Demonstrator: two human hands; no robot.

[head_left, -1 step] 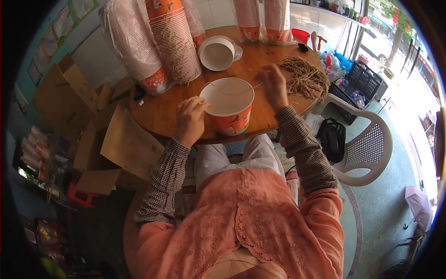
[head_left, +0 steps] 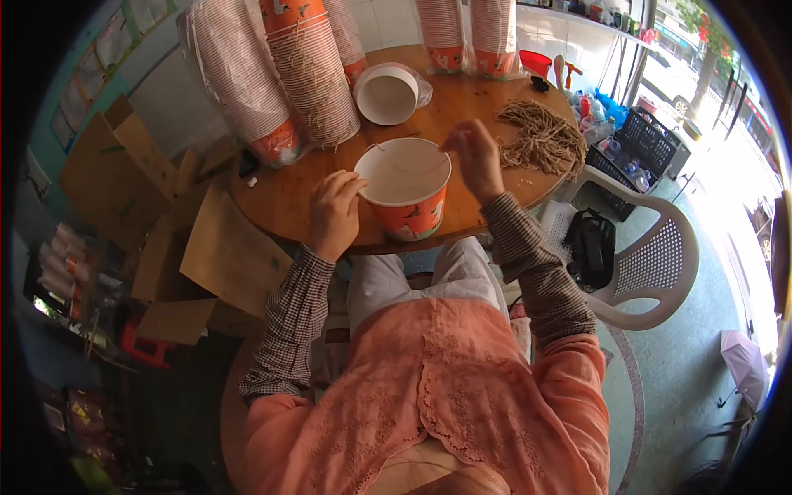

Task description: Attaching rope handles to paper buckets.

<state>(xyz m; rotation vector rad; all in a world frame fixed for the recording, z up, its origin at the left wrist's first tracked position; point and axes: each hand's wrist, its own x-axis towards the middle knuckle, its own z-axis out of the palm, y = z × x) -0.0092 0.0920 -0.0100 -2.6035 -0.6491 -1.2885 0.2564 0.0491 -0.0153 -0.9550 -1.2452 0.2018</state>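
A white-lined paper bucket [head_left: 411,216] with an orange printed outside stands upright at the near edge of the round wooden table. My left hand [head_left: 334,210] grips its left rim, fingers bent over the edge. At the right rim, my right hand [head_left: 477,158] pinches the end of a thin cord [head_left: 419,170] that sags across the bucket's mouth. The cord's other end shows at the back left of the rim. A tangled pile of brown cords [head_left: 540,139] lies on the table to the right of my right hand.
Tall plastic-wrapped stacks of buckets [head_left: 312,78] rise at the table's back left. Another white bucket [head_left: 386,97] lies on its side behind mine. A white plastic chair [head_left: 656,260] holding a black bag [head_left: 591,247] is at the right. Open cardboard boxes [head_left: 227,252] stand at the left.
My right hand has moved a little left, closer to the bucket's rim, bringing the cord end with it. The left hand has barely shifted; the bucket stays in place.
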